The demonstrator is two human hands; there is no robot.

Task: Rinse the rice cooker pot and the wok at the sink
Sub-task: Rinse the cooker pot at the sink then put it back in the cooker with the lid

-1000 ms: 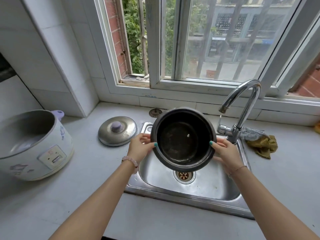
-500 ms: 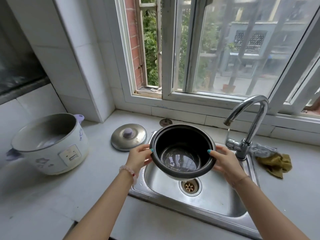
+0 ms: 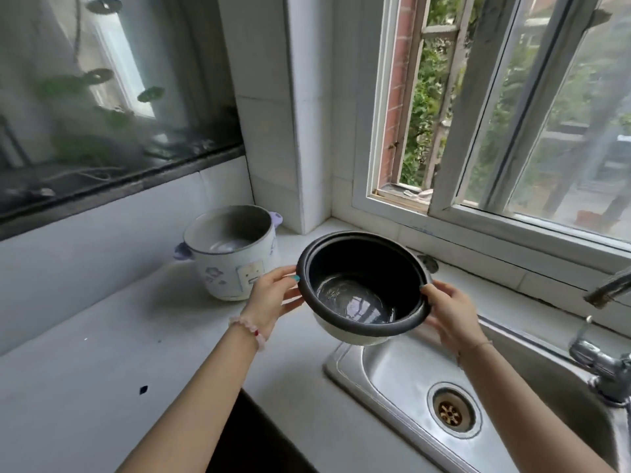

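I hold the rice cooker pot [image 3: 362, 285], dark inside with a pale outer wall, upright in the air over the counter just left of the sink [image 3: 403, 373]. My left hand [image 3: 273, 295] grips its left rim and my right hand [image 3: 450, 312] grips its right rim. A little water glints on the pot's bottom. The open rice cooker body [image 3: 234, 256], white with lilac handles, stands on the counter to the left of the pot. No wok is in view.
The tap [image 3: 604, 339] rises at the sink's right edge, its spout cut off by the frame. The sink drain [image 3: 450, 413] lies below right. A window and its sill run behind the sink. A dark glass pane spans the left wall above the white counter [image 3: 102, 370].
The pot has moved left, from over the sink basin to above the counter beside the cooker body, and has gone from tilted toward me to level. My view has swung left.
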